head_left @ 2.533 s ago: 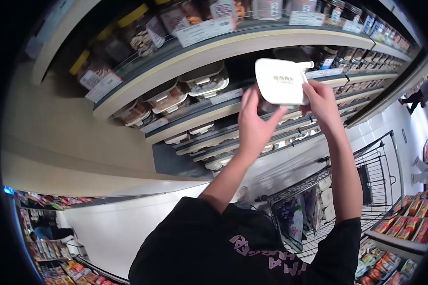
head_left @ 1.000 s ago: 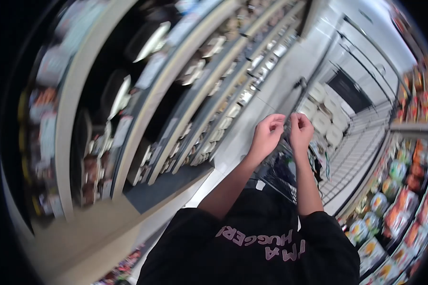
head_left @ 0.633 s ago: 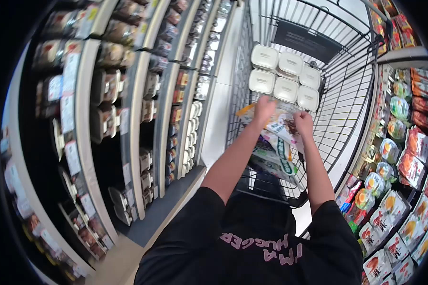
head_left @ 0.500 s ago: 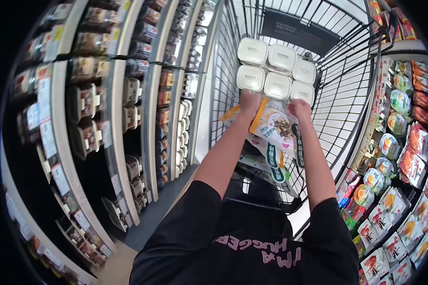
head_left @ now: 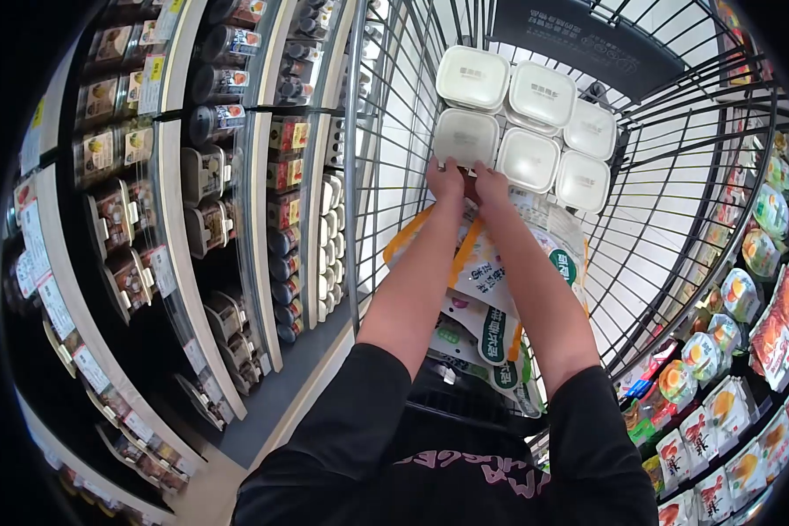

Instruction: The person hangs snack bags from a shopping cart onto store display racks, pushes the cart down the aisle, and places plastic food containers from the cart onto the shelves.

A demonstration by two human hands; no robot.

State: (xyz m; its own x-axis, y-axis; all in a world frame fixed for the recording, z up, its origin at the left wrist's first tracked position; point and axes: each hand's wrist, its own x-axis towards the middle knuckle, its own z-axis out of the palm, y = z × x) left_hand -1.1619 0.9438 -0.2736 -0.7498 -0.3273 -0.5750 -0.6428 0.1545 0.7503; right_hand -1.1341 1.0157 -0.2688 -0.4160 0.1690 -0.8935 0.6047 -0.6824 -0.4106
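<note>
White square-lidded food containers stand in two rows at the far end of a black wire shopping cart. My left hand is at the near left corner of the front-left container, its fingers closed on the edge. Beside it, my right hand grips the same container near its front right corner. Dark reddish contents or wall show between the two hands. Below my wrists lie several overlapping printed plastic food bags, partly covered by my forearms.
Tall shelves with packaged foods rise on the left. Shelves of bagged goods stand close on the right. A dark panel crosses the cart's far end. The floor shows at lower left.
My right hand has moved left from the front-right container to the front-left one, joining my left hand. The view has shifted closer to the containers.
</note>
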